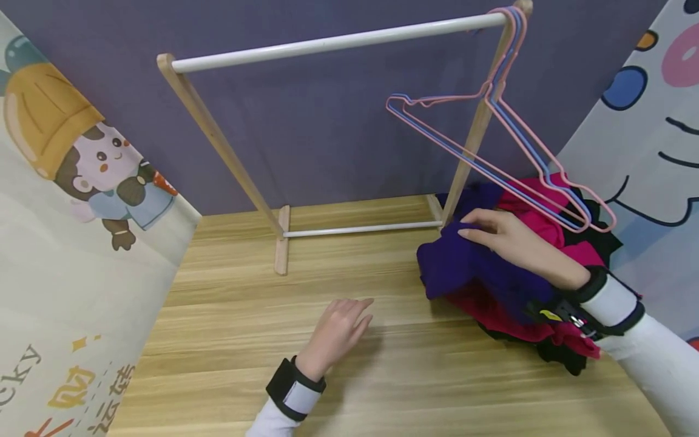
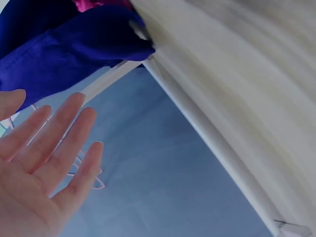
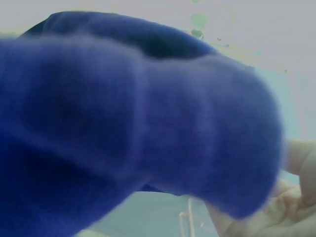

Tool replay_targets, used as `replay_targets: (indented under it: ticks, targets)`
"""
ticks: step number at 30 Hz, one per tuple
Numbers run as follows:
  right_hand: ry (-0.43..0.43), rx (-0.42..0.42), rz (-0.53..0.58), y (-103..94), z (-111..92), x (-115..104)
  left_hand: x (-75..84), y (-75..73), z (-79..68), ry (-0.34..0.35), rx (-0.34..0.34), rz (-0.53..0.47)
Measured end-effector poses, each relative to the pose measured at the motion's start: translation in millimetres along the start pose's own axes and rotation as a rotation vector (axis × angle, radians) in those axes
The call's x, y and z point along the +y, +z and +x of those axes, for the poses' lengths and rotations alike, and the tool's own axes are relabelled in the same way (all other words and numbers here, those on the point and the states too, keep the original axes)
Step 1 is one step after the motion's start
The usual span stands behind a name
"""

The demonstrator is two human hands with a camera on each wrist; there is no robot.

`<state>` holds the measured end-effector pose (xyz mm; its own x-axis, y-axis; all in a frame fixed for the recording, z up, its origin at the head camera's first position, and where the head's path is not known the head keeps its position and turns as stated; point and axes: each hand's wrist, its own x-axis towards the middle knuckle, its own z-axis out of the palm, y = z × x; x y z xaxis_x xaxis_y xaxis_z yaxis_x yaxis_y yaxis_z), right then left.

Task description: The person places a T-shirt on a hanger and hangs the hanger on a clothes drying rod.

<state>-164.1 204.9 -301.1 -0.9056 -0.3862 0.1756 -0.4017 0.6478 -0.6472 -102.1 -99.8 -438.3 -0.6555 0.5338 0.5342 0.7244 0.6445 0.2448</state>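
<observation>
Because the rack (image 1: pixel 338 44) stands with its right end close beside the clothes, a careless sideways pull could, I think, nudge it askew. The heap of cloth (image 1: pixel 581 252), pink-red and black, lies partly beneath the purple garment (image 1: pixel 475 267), so a lift may drag a second piece along if the layers cling. The purple garment itself is held by one small pinch; its weight could fold it over or slide it out of my fingertips. The wire hangers (image 1: pixel 498 76), pink and blue, bunch at the rack's right end and overhang the heap; raising fabric there could snag them.

As for the hold, the purple garment's edge toward the rack sits between the thumb and fingers of my right hand (image 1: pixel 513 240), while most of it spreads below that pinch and back beneath my hand. In the right wrist view the fabric hides much of the contact. My left hand (image 1: pixel 335 334) grasps nothing: its fingers are loose, apart from the garment.
</observation>
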Motion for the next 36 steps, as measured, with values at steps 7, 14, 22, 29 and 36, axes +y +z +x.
replay_targets:
  ticks: [7, 14, 22, 29, 36]
  targets:
    - [-0.018, -0.055, 0.013, -0.9, 12, -24, 1.7, -10.1, 16.0, 0.056, 0.039, 0.015]
    - [-0.057, -0.081, 0.075, -2.5, 23, -47, 6.7, -23.8, 38.8, 0.134, 0.117, 0.042]
    - [-0.026, -0.124, 0.084, -1.6, 30, -66, 21.0, -39.4, 63.9, 0.124, 0.152, 0.022]
    - [-0.003, -0.15, 0.143, 10.0, 32, -69, 28.2, -39.8, 72.1, 0.136, 0.195, 0.044]
    - [-0.004, -0.19, 0.169, 22.3, 32, -67, 29.8, -34.7, 70.9, 0.113, 0.229, 0.043]
